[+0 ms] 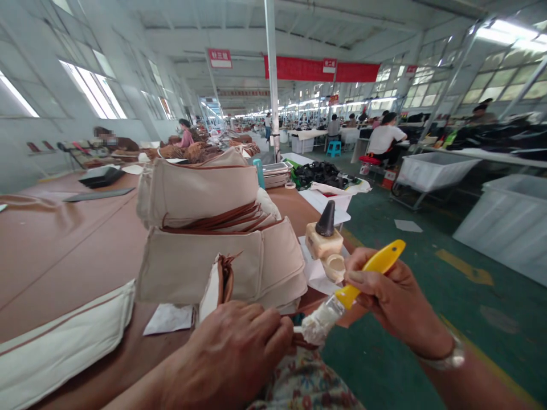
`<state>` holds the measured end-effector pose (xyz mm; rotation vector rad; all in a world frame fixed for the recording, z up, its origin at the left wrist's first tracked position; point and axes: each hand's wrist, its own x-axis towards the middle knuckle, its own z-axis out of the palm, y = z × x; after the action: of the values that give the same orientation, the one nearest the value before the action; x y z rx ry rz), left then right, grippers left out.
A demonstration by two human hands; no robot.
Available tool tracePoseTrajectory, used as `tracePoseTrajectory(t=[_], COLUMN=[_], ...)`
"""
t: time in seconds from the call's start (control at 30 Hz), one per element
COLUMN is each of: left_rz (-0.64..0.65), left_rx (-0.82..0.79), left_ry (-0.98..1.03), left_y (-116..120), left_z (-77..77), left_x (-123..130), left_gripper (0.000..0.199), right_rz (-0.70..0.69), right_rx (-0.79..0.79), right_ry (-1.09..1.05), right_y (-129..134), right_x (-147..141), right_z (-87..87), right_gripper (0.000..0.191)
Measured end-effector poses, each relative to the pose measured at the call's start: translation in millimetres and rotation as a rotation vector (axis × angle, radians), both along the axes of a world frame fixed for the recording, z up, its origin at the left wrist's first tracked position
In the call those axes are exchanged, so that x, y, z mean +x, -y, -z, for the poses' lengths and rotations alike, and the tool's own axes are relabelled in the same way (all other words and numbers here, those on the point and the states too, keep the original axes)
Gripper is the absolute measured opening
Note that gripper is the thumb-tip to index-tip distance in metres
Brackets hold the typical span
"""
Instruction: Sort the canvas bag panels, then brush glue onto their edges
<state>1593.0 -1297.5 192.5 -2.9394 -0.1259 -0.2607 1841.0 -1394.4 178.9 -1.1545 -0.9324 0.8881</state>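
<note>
My right hand [395, 299] is closed round the yellow handle of a paintbrush [380, 262]. Its bristles are thickly coated with whitish paste and touch the brown-trimmed edge by my left fingers. My left hand [233, 344] is closed over a cream fabric piece with brown trim [209, 293], whose far end stands up beyond the knuckles. Much of that piece is hidden under the hand. Just past the brush sit a small round pot [334, 267] and a cream plastic block-shaped container [322, 242] with a dark cone [327, 219] on top.
Stacked cream panels with brown edging [200, 262] rise in front of me on the brown table [55, 239]. A long cream piece [68, 341] lies at left, near a white packet [168, 319]. Large pale bins [433, 171] stand at right; people sit working farther back.
</note>
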Motion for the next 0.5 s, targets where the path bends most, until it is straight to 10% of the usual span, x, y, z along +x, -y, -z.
tracePoseTrajectory(t=[0.27, 0.5], left_rz=[0.027, -0.079], left_rx=[0.006, -0.092], left_ry=[0.027, -0.06], left_y=[2, -3], left_z=[1.4, 5.8], left_x=[-2, -4], left_gripper=[0.008, 0.006], right_rz=[0.209, -0.034], right_rx=[0.11, 0.014], right_ry=[0.009, 0.23], right_y=[21, 31], right_x=[10, -1], right_z=[-14.1, -2.9], right_gripper=[0.017, 0.019])
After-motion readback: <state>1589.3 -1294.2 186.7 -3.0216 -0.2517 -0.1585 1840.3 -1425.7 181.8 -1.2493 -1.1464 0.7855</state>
